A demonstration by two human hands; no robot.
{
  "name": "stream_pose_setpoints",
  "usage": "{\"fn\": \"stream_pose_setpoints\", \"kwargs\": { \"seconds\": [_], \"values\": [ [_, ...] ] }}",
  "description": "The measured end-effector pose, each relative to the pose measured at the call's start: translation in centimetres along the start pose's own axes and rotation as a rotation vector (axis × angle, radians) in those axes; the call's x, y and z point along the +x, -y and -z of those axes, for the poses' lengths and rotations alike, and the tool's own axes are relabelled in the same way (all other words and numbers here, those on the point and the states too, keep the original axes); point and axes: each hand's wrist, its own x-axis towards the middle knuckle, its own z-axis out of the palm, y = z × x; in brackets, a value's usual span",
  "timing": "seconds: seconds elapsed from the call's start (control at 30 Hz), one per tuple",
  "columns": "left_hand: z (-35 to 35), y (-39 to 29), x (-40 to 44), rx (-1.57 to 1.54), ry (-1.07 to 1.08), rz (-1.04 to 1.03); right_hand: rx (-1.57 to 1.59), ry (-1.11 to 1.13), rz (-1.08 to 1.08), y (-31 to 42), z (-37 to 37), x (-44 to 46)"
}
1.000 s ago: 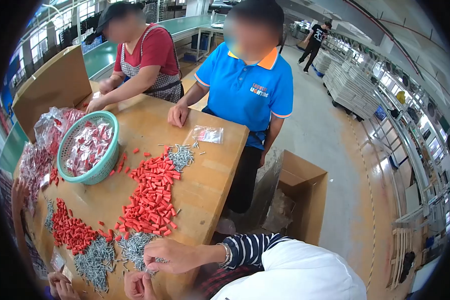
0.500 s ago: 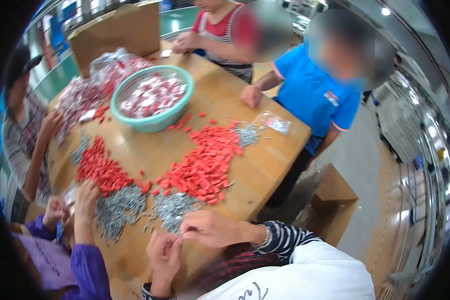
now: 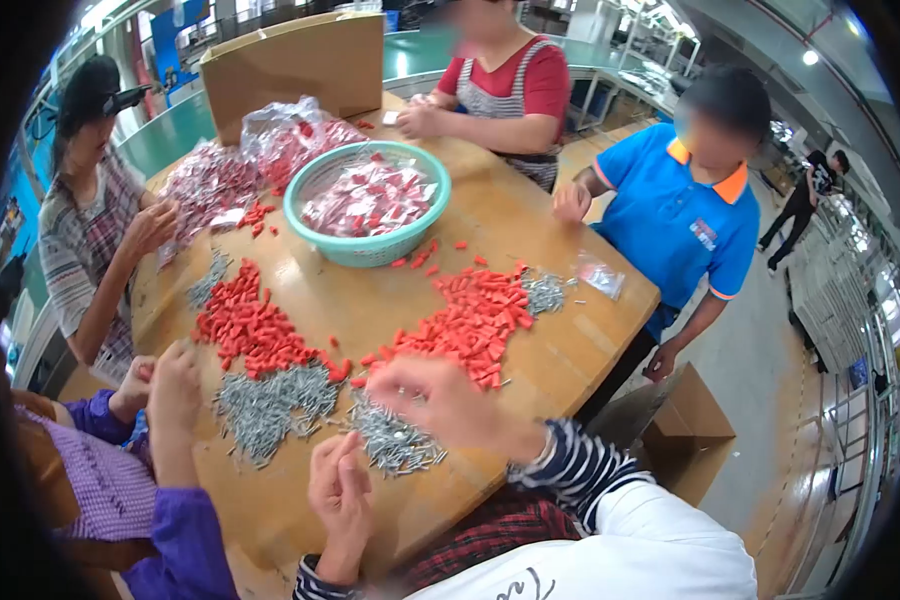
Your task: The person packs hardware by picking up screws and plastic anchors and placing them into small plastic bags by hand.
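The blurred right hand (image 3: 440, 398) hangs over grey screws (image 3: 398, 448) near red plastic caps (image 3: 470, 320); the left hand (image 3: 340, 492) is just beside the screws. Beyond, a mint-green basket (image 3: 368, 251) holds clear bags (image 3: 370, 200).

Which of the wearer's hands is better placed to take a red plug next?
Probably the right hand: it appears above the screws, nearer the red plugs; the left hand is farther back.

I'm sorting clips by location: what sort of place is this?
Probably a factory packing area: loose red pieces and grey metal pieces heaped on a worktable, a basket of small bags, and a green, conveyor-like surface behind.
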Motion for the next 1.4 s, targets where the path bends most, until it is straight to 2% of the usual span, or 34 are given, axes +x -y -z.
{"fn": "stream_pose_setpoints", "kwargs": {
  "seconds": [0.1,0.17,0.27,0.43,0.53,0.67,0.87,1.0,1.07,1.17,1.27,1.4],
  "values": [
    [0.2,0.7,-0.2,0.035,0.005,-0.079,0.045,0.122,0.084,-0.4,-4.0,-3.0],
    [-0.2,1.5,-0.3,0.026,0.028,-0.108,0.188,0.155,-0.020,-0.4,-5.2,-3.6],
    [-0.3,1.0,-0.3,0.017,0.066,-0.083,0.101,0.164,-0.010,-0.7,-5.4,-4.1],
    [-0.1,0.9,-0.7,0.009,0.111,-0.019,0.036,0.033,0.069,-1.2,-5.9,-4.8],
    [-0.1,2.3,-0.6,0.064,0.077,-0.081,-0.026,-0.062,0.110,-1.0,-6.3,-5.0],
    [-0.4,1.5,-0.4,-0.036,0.041,0.013,-0.008,-0.109,0.097,-1.4,-6.6,-5.4],
    [-0.5,0.8,-0.4,0.016,0.079,0.011,0.088,-0.151,0.030,-1.2,-5.0,-5.4],
    [-0.3,0.6,-0.3,-0.025,0.106,0.055,0.228,-0.132,-0.191,-0.7,-3.9,-5.3],
    [-0.5,0.6,-0.1,-0.077,0.112,0.045,0.296,-0.120,-0.209,-1.4,-3.9,-5.6],
    [-0.5,0.6,0.3,-0.005,0.162,-0.077,0.382,-0.088,-0.245,-1.4,-3.8,-5.8],
    [-0.4,1.1,0.2,-0.133,0.104,0.049,0.342,-0.043,-0.272,-1.4,-3.6,-5.8],
    [-0.3,0.7,0.1,-0.094,0.063,0.034,0.333,-0.085,-0.291,-0.9,-3.7,-5.6]
  ]
}}
